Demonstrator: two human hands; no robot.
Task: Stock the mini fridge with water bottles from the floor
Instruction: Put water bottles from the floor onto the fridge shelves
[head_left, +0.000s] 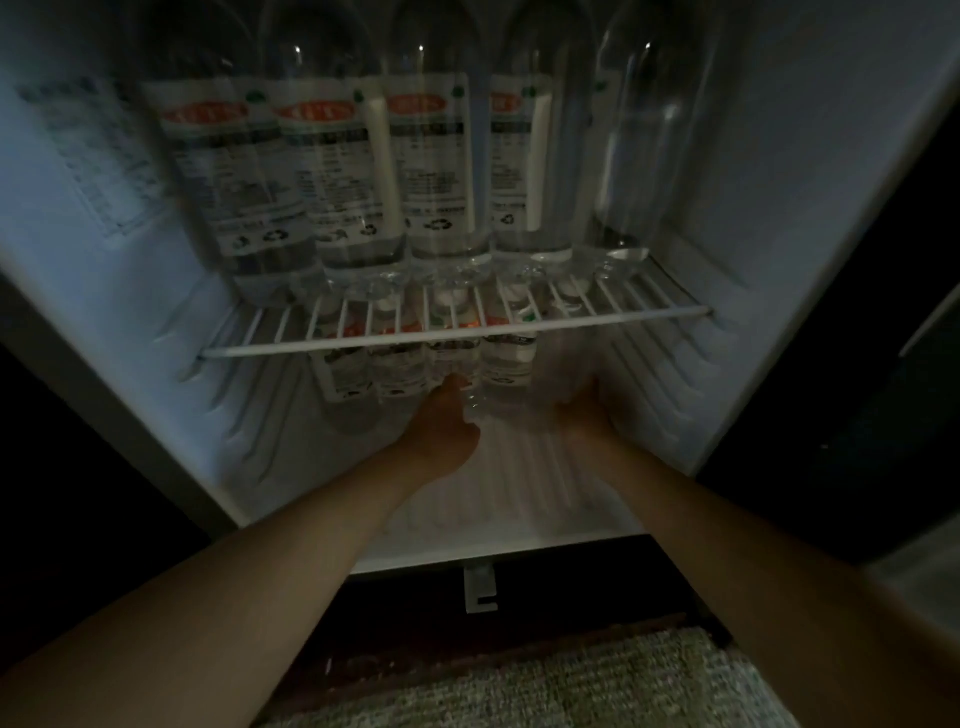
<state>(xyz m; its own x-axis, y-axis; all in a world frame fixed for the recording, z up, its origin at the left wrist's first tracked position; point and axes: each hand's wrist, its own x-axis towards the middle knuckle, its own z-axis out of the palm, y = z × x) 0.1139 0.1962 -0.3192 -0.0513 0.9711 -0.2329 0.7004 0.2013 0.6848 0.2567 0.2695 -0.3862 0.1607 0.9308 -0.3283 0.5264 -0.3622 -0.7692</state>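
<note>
Both my bare arms reach into the open mini fridge (810, 171), passing under its white wire shelf (649, 313) into the lower compartment. My left hand (441, 431) is up against the lower row of water bottles (397, 369) standing at the back. Its thumb and fingers are curled round the base of one clear bottle (474, 402), which sits near the middle of that row, just beside its labelled neighbours. My right hand (584, 402) is to the right of that bottle and close to it, but it is smeared by motion blur. I cannot tell whether its fingers are loose, clenched or grasping anything.

On the shelf above, five tall water bottles (441, 171) stand upright side by side. Four show white labels with a red band, and the rightmost shows clear plastic. A printed sticker (88, 150) is on the fridge's left inner wall. Below the fridge's front edge a small white bracket (480, 590) hangs down. Pale looped carpet (571, 686) covers the floor in the foreground. The surroundings on either side of the fridge are too dark to make out.
</note>
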